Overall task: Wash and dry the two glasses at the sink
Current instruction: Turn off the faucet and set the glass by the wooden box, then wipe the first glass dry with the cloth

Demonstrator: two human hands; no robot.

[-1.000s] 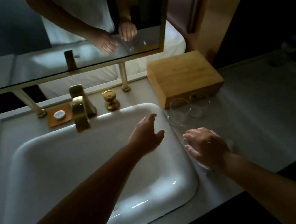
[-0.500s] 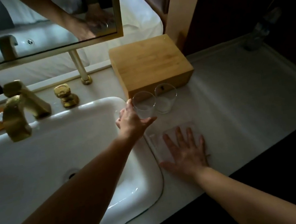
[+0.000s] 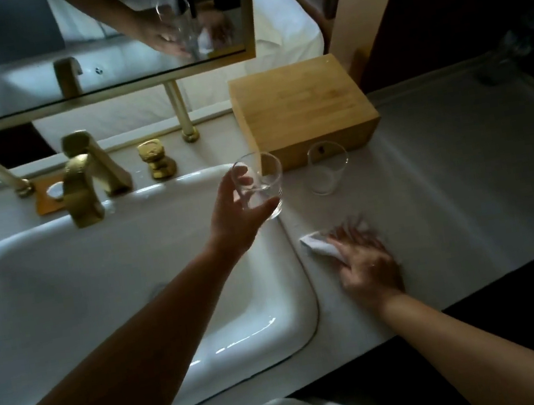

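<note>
My left hand (image 3: pixel 233 217) grips a clear glass (image 3: pixel 261 185), lifted and tilted above the right rim of the white sink (image 3: pixel 60 268). The second clear glass (image 3: pixel 326 169) stands upright on the pale counter (image 3: pixel 447 192), just in front of the wooden box. My right hand (image 3: pixel 364 257) lies on the counter right of the sink, fingers bunched on a small white cloth (image 3: pixel 317 246) whose corner sticks out to the left. Both glasses look empty.
A gold faucet (image 3: pixel 83 188) and gold knob (image 3: pixel 157 159) stand behind the basin. A bamboo box (image 3: pixel 303 110) sits at the back of the counter. A mirror (image 3: pixel 78 39) on gold legs hangs above. An orange dish (image 3: pixel 47 200) lies left of the faucet.
My left hand reached to the left glass, closed on it and lifted it off the counter toward the sink. My right hand went from flat on the cloth to gathering it.
</note>
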